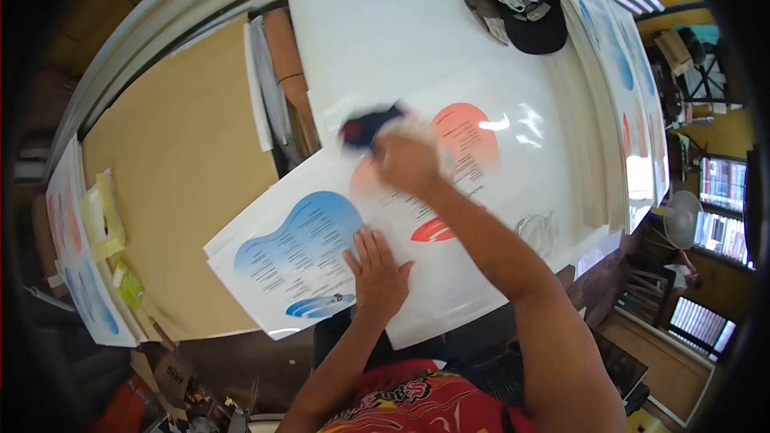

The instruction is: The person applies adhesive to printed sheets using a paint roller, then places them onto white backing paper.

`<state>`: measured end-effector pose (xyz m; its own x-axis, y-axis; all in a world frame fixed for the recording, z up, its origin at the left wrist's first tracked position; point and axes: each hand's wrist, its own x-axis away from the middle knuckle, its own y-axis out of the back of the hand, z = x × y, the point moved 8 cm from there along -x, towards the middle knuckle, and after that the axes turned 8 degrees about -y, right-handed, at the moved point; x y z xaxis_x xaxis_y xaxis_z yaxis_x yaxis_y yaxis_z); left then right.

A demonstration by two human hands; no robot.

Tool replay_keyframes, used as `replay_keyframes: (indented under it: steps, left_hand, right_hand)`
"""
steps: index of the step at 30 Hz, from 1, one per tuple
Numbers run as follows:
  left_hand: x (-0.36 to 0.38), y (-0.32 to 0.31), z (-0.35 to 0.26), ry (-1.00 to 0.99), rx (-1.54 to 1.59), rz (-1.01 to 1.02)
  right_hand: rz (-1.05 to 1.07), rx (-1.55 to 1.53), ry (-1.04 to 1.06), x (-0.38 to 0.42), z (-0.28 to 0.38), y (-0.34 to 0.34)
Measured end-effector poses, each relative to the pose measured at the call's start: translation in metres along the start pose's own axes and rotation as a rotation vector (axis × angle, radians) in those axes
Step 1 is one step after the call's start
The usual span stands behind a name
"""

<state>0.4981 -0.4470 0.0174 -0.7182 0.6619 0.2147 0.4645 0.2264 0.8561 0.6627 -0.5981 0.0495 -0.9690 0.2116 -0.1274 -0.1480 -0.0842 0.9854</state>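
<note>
A printed sheet [385, 265] with blue and coral shapes and small text lies on the white surface. My left hand [381, 277] rests flat on it, fingers apart, beside the blue shape [301, 232]. Above the coral print [465, 132], my right hand [405, 162] is closed on a dark cloth [370, 127], blurred by motion. A paler blurred part of what seems the same cloth shows by the knuckles. Whether the cloth touches the sheet is unclear.
Brown board [176, 184] covers the left, with a yellow holder [103, 216] and a green-handled tool [127, 285] on it. A black cap [533, 8] with a white cord sits at the top right. Rolled brown material [285, 56] lies between the surfaces. Far right, a person [683, 274] is visible.
</note>
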Motion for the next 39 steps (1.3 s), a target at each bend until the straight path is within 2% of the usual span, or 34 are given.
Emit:
replay_keyframes:
  steps: [1, 3, 5, 6, 7, 9, 11, 12, 13, 14, 15, 17, 19, 21, 23, 25, 27, 29, 31, 32, 33, 34, 36, 37, 39]
  left_hand:
    - [-0.005, 0.0, 0.0, 0.002, -0.044, -0.004]
    - [-0.001, 0.001, -0.003, -0.007, -0.109, 0.023]
    - [-0.005, 0.003, -0.004, -0.002, -0.079, 0.021]
    - [-0.003, 0.002, -0.004, 0.003, -0.081, 0.022]
    - [-0.003, 0.001, -0.003, 0.017, -0.084, 0.02]
    - [-0.001, -0.001, -0.002, 0.013, -0.067, 0.062]
    - [0.0, -0.003, 0.0, 0.0, -0.076, 0.07]
    - [-0.002, -0.002, -0.001, 0.024, -0.077, 0.11]
    - [-0.006, -0.002, 0.0, 0.03, -0.099, 0.096]
    - [-0.004, -0.002, 0.0, 0.026, -0.122, 0.096]
    - [-0.003, -0.004, -0.003, 0.012, -0.146, 0.097]
    - [-0.003, -0.006, -0.006, 0.005, -0.182, 0.07]
    - [-0.003, 0.0, -0.006, 0.017, -0.182, 0.065]
    - [-0.006, 0.001, -0.006, 0.046, -0.176, 0.082]
    - [-0.008, 0.003, -0.007, 0.046, -0.167, 0.095]
    - [-0.006, 0.003, -0.009, 0.038, -0.166, 0.091]
    - [-0.011, 0.004, -0.01, 0.031, -0.177, 0.102]
    - [-0.008, 0.003, -0.011, 0.058, -0.181, 0.114]
    - [-0.007, 0.001, -0.013, 0.056, -0.195, 0.107]
    - [-0.007, 0.001, -0.015, 0.05, -0.205, 0.095]
    - [-0.008, 0.005, -0.015, 0.035, -0.223, 0.08]
    - [-0.006, 0.006, -0.008, 0.081, -0.265, 0.107]
    - [-0.005, -0.005, -0.007, 0.106, -0.295, 0.17]
    - [-0.01, -0.003, -0.009, 0.15, -0.231, 0.145]
    - [-0.011, -0.006, -0.007, 0.176, -0.371, 0.247]
  right_hand:
    - [0.09, -0.002, -0.226, -0.036, -0.036, 0.002]
    - [0.094, -0.316, -0.634, -0.06, -0.1, 0.002]
    - [-0.026, -0.026, -0.37, -0.021, -0.06, 0.0]
    - [0.112, 0.011, -0.338, 0.013, -0.03, 0.014]
    - [0.282, -0.182, -0.185, 0.063, -0.006, 0.009]
    - [0.428, -0.351, -0.088, 0.103, -0.027, -0.009]
    - [0.36, -0.3, -0.188, 0.084, -0.105, -0.016]
    - [0.127, -0.21, -0.094, 0.05, -0.135, 0.003]
    - [0.14, -0.227, -0.126, 0.011, -0.156, 0.009]
    - [0.032, -0.097, -0.052, -0.022, -0.17, 0.018]
    - [-0.022, 0.0, -0.128, -0.054, -0.183, 0.026]
    - [0.025, -0.064, -0.459, -0.093, -0.218, 0.016]
    - [0.077, -0.177, -0.472, -0.076, -0.212, 0.017]
    - [0.098, -0.15, -0.39, -0.004, -0.192, 0.003]
    - [-0.203, -0.017, -0.081, 0.089, -0.163, 0.029]
    - [0.084, -0.262, -0.139, 0.135, -0.179, 0.028]
    - [0.097, -0.249, -0.099, 0.104, -0.217, 0.023]
    - [0.135, -0.143, -0.166, 0.05, -0.247, 0.02]
    - [0.171, -0.051, -0.322, -0.007, -0.27, 0.027]
    - [0.001, -0.082, -0.347, -0.032, -0.287, 0.026]
    - [-0.004, -0.058, -0.406, -0.048, -0.292, 0.025]
    - [-0.017, -0.011, -0.525, -0.05, -0.293, 0.016]
    - [0.02, -0.189, -0.535, -0.022, -0.265, -0.024]
    - [0.039, -0.216, -0.738, 0.009, -0.241, -0.005]
    - [0.059, -0.266, -1.154, 0.081, -0.185, 0.042]
